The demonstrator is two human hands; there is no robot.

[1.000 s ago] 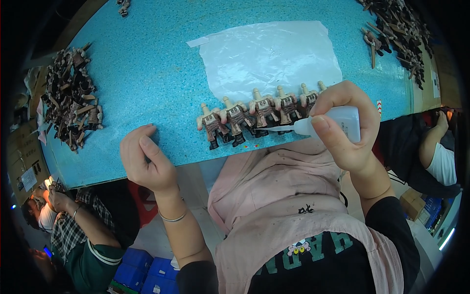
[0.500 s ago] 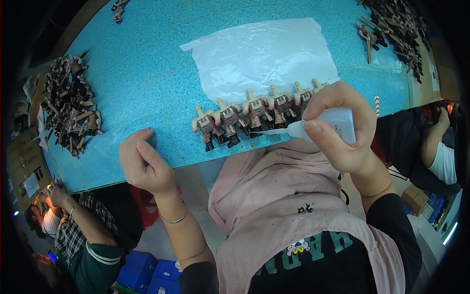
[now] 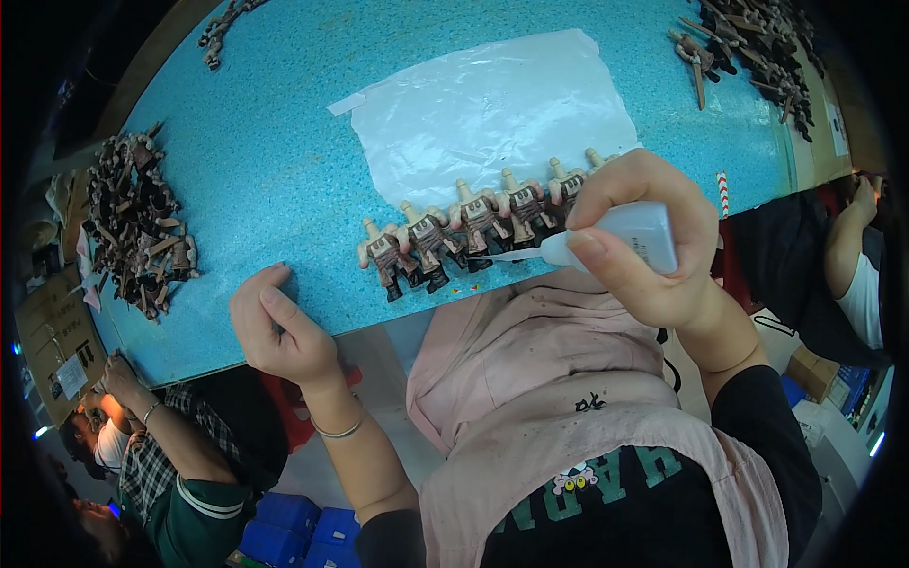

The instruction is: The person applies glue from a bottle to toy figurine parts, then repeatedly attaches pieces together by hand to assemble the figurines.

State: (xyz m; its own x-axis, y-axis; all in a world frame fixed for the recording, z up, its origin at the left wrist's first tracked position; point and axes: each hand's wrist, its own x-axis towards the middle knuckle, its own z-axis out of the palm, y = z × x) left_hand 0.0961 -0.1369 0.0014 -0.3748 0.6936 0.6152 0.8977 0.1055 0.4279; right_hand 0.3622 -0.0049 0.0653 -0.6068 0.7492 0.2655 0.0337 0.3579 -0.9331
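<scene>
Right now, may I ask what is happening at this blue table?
A person's right hand holds a white squeeze bottle, its thin nozzle pointing at a row of small figures. Whether it touches them, I cannot tell. The left hand is loosely curled at the near edge of the table, nothing visible in it. A white sheet lies mostly beyond the row.

A workshop with small figures (image 3: 383, 248) in batches

A heap (image 3: 137, 232) at the left, a second heap (image 3: 772, 57) at the far right and a row (image 3: 476, 218) along the near edge share one long blue table (image 3: 275, 151); other people are beside it, with blue bins (image 3: 284, 525) at the near left.
</scene>
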